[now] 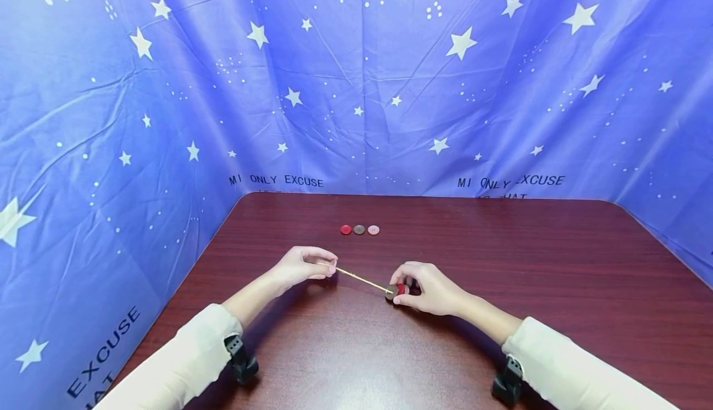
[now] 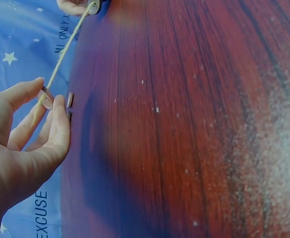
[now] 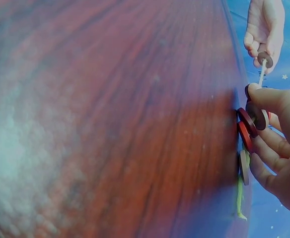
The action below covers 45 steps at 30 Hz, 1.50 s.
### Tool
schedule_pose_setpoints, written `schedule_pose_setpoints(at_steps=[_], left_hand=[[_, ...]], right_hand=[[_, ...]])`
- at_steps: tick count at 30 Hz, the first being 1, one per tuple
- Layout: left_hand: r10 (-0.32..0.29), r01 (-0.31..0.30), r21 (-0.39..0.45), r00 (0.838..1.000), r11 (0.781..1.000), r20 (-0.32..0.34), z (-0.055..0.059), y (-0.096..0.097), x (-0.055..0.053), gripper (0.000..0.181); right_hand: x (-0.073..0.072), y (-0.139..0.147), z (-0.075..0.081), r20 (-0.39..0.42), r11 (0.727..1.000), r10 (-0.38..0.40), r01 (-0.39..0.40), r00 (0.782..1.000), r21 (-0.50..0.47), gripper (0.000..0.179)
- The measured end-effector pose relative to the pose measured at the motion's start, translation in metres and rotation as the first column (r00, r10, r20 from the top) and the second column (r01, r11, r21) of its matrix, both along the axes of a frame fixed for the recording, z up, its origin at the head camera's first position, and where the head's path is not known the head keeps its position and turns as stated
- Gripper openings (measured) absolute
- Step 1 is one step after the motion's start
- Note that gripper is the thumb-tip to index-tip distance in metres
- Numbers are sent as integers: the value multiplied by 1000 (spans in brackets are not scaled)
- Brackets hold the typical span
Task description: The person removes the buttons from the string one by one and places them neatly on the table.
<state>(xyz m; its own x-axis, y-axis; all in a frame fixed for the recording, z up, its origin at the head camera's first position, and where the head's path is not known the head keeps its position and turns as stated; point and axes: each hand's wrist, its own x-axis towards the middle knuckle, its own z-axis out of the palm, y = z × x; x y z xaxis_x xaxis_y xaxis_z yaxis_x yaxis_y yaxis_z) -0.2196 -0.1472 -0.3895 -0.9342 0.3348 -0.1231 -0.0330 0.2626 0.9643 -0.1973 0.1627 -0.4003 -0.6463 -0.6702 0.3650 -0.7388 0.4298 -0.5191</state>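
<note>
We read "MI ONLY EXCUSE" printed twice on the blue starred cloth [image 1: 356, 88] at 12 o'clock, and "EXCUSE" again at 8 o'clock.

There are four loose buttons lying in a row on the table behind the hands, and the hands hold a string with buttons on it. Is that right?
Not quite. The head view shows three loose buttons in the row, not four. The rest holds: the left hand and right hand hold a string with buttons on it, above the table.

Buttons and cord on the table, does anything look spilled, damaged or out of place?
Nothing stands out. Three loose buttons lie in a neat row on the table. The cord runs taut between the left hand and the right hand, which holds the threaded buttons.
</note>
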Motion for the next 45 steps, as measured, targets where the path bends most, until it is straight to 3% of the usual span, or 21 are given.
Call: schedule_pose_setpoints(at_steps=[22, 28, 36, 45], left_hand=[[18, -18, -6, 1000, 1000, -10, 1, -12, -7, 43], [-3, 3, -7, 1000, 1000, 15, 1, -16, -9, 43], [-78, 80, -22, 995, 997, 66, 4, -21, -8, 45], [-84, 85, -9, 992, 996, 92, 3, -23, -10, 44]], right_hand=[[-2, 2, -1, 10, 1000, -1, 1, 1000, -1, 20], [-1, 2, 0, 9, 1000, -2, 2, 1000, 4, 20], [0, 1, 0, 8, 1000, -2, 2, 1000, 2, 20], [-2, -1, 0, -7, 1000, 8, -8, 1000, 5, 20]])
